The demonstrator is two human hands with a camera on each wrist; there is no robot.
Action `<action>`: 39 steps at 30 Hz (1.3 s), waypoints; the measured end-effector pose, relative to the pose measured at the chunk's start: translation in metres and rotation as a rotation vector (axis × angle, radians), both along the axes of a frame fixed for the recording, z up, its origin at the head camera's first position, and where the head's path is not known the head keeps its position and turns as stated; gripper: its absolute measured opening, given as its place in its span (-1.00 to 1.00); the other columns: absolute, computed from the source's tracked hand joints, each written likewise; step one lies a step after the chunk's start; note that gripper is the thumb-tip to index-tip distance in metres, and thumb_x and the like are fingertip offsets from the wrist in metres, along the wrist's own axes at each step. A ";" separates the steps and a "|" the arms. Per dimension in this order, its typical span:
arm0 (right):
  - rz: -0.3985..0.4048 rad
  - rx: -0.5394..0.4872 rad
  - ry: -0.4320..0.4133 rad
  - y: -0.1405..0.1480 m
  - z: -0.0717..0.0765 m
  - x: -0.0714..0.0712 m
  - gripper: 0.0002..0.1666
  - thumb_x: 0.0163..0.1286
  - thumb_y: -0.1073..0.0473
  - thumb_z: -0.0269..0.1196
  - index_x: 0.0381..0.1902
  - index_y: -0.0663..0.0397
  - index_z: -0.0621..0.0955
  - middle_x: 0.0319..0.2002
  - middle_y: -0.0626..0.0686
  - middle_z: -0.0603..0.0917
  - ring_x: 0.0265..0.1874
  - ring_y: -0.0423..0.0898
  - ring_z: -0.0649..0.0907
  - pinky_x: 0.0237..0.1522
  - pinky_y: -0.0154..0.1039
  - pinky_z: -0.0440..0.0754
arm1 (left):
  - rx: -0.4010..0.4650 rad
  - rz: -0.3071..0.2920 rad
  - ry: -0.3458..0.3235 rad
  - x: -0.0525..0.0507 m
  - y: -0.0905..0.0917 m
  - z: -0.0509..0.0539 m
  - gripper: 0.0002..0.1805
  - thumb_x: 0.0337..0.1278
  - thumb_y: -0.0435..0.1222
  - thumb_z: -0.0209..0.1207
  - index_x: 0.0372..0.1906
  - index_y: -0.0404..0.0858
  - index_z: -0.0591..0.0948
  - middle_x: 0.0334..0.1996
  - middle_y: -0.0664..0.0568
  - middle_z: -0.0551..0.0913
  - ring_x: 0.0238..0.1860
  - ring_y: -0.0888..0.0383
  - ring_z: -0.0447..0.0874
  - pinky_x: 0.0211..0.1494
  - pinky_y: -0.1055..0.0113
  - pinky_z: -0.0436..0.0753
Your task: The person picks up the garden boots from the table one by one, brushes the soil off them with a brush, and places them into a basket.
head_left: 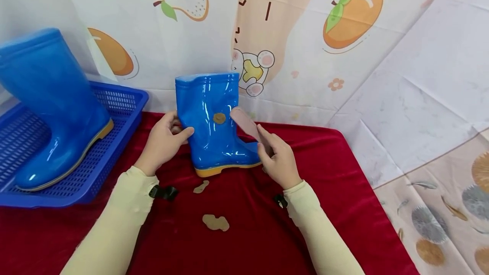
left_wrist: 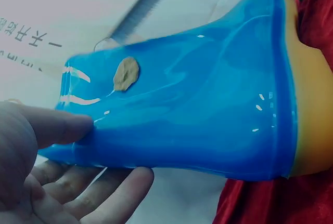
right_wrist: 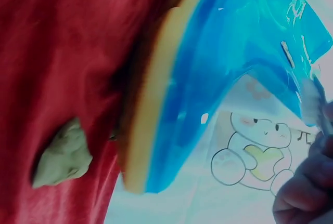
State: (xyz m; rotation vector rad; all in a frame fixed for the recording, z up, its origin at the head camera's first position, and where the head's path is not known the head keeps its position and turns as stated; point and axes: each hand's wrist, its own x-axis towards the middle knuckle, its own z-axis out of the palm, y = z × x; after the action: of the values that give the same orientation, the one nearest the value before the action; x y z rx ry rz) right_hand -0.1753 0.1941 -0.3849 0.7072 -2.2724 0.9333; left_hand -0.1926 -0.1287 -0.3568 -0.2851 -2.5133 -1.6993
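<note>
A shiny blue rain boot (head_left: 208, 143) with a yellow sole stands on the red cloth, toe to the right. Halfway up its shaft sticks a brown, mud-like patch (head_left: 219, 118). My left hand (head_left: 164, 141) holds the back of the shaft, thumb on the near side and fingers behind, as the left wrist view shows. In my right hand (head_left: 280, 160) I grip a pinkish brush (head_left: 244, 122) by one end, above the boot's toe. Its grey bristles (left_wrist: 140, 13) face the shaft's front edge; whether they touch it I cannot tell.
Left of the boot is a blue plastic basket (head_left: 139, 96) with another blue rain boot (head_left: 57, 92) in it. Two flat brownish pieces, a small one (head_left: 200, 187) and a larger one (head_left: 215, 223), lie on the red cloth (head_left: 267, 241). A printed curtain (head_left: 298, 88) hangs behind.
</note>
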 end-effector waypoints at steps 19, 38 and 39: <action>0.001 0.016 0.062 -0.032 0.013 0.007 -0.43 0.46 0.24 0.31 0.41 -0.08 0.57 -0.49 -0.04 0.49 -0.57 -0.25 0.34 -0.59 -0.35 0.35 | -0.083 -0.027 0.038 0.005 0.002 0.004 -0.43 0.47 -0.25 0.20 0.45 -0.34 0.38 0.18 -0.29 0.63 0.09 -0.22 0.66 0.03 -0.14 0.74; -0.007 0.035 0.061 -0.032 0.011 0.010 -0.44 0.47 0.26 0.29 0.40 -0.04 0.57 -0.48 -0.05 0.48 -0.57 -0.23 0.33 -0.59 -0.34 0.34 | -0.181 -0.101 -0.070 0.005 0.009 0.001 -0.36 0.47 -0.17 0.22 0.48 -0.38 0.36 0.28 -0.31 0.59 0.18 -0.32 0.66 0.22 -0.21 0.61; -0.008 0.037 0.062 -0.032 0.011 0.010 -0.44 0.47 0.26 0.29 0.40 -0.04 0.57 -0.48 -0.05 0.48 -0.57 -0.23 0.33 -0.60 -0.35 0.34 | -0.171 -0.091 -0.073 0.005 0.009 0.000 -0.36 0.47 -0.17 0.22 0.47 -0.39 0.36 0.27 -0.32 0.60 0.17 -0.32 0.67 0.18 -0.20 0.64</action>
State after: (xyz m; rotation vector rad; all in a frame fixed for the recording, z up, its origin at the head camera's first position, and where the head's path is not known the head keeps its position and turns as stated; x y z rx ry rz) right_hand -0.1649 0.1622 -0.3744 0.7330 -2.2420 0.8558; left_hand -0.1877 -0.1201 -0.3565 -0.3616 -2.7443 -1.5537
